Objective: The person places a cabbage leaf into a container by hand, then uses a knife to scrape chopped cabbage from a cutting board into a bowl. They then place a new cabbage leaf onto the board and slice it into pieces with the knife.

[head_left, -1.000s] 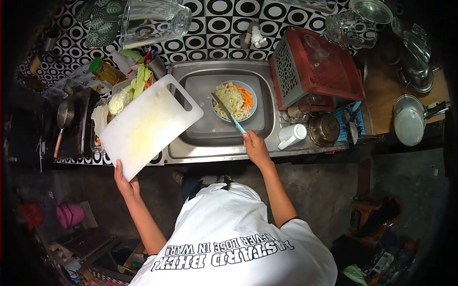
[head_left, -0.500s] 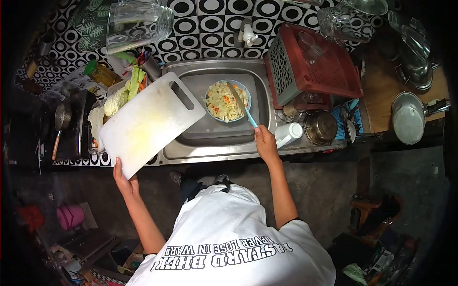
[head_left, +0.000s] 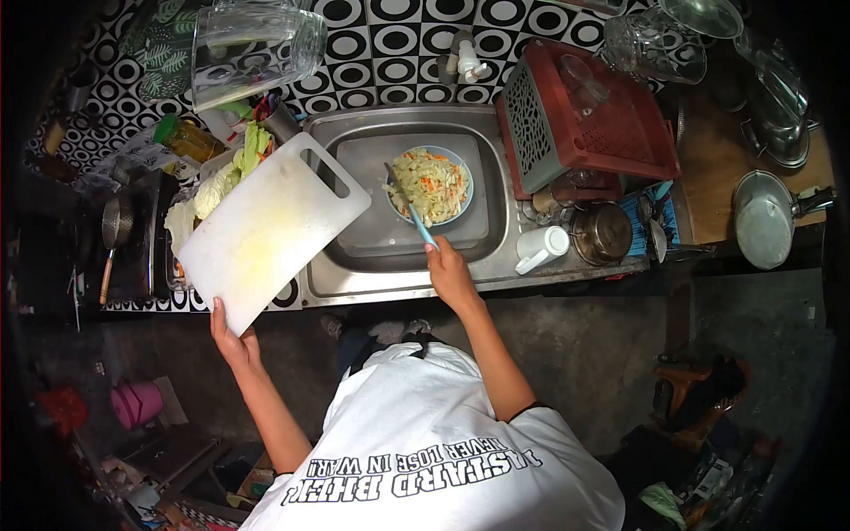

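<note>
My left hand [head_left: 234, 338] grips the near lower corner of a white plastic cutting board [head_left: 276, 232]. The board slants up to the right, its handle slot toward the sink, and its surface bears a yellowish stain. In my right hand [head_left: 450, 270] is a kitchen knife [head_left: 421, 228] with a light blue handle. The blade lies over the left side of a light blue bowl [head_left: 470, 196]. Chopped cabbage and carrot [head_left: 434, 181] fill that bowl, which stands on a grey board [head_left: 359, 212] over the sink basin.
Left of the sink, leafy vegetables [head_left: 232, 181] sit partly behind the cutting board. A red and grey dish rack [head_left: 593, 124], a white mug [head_left: 542, 248] and a metal pot [head_left: 602, 234] stand on the right. A strainer [head_left: 116, 221] lies far left, and a faucet [head_left: 469, 62] juts from the tiled wall.
My right hand and the knife have swung left, from the bowl's right side to its left. The cutting board has shifted slightly left, away from the bowl.
</note>
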Demonstrator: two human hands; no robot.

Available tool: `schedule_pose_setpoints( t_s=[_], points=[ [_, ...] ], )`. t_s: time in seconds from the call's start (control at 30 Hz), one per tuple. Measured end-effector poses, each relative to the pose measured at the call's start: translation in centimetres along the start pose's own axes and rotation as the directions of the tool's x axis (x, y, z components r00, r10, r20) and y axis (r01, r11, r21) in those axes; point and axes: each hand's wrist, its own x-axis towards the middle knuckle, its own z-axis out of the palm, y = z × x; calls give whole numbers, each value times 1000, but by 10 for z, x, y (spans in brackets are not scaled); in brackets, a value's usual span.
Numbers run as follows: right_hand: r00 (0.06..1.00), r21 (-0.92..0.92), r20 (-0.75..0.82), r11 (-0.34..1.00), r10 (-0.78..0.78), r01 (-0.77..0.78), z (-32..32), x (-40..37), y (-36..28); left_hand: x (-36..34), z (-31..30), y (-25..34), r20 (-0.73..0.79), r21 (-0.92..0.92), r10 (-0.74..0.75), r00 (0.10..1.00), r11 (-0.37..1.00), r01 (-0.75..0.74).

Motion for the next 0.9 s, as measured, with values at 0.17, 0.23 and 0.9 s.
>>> schedule_pose_setpoints(
  t_s=[0.17, 0.23, 0.9],
  points=[
    [992, 17, -112, 998, 60, -59, -19, -1, 6, 10, 3, 3, -22, 12, -15, 1000, 1000, 16],
    [990, 19, -122, 998, 68, -66, -25, -3, 11, 12, 9, 7, -19, 20, -14, 1000, 1000, 14],
    [951, -418, -112, 882, -288, 218, -65, 27, -16, 10, 16, 10, 5, 13, -3, 1000, 1000, 3]
  ],
)
